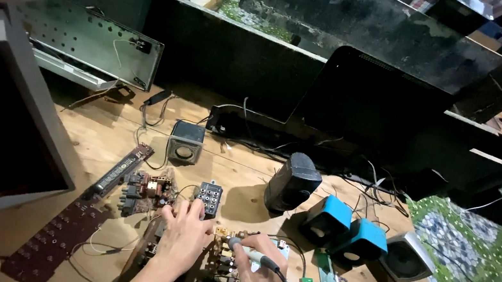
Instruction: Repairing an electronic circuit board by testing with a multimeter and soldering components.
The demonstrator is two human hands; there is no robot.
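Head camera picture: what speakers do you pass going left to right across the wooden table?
Small grey cube speaker → black rounded speaker → first blue speaker → second blue speaker → silver speaker.

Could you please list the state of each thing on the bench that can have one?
Left hand: pressing down on the circuit board.
Right hand: gripping the soldering iron, tip at the board.
Grey cube speaker: upright, untouched.
Blue speakers: tipped, side by side.
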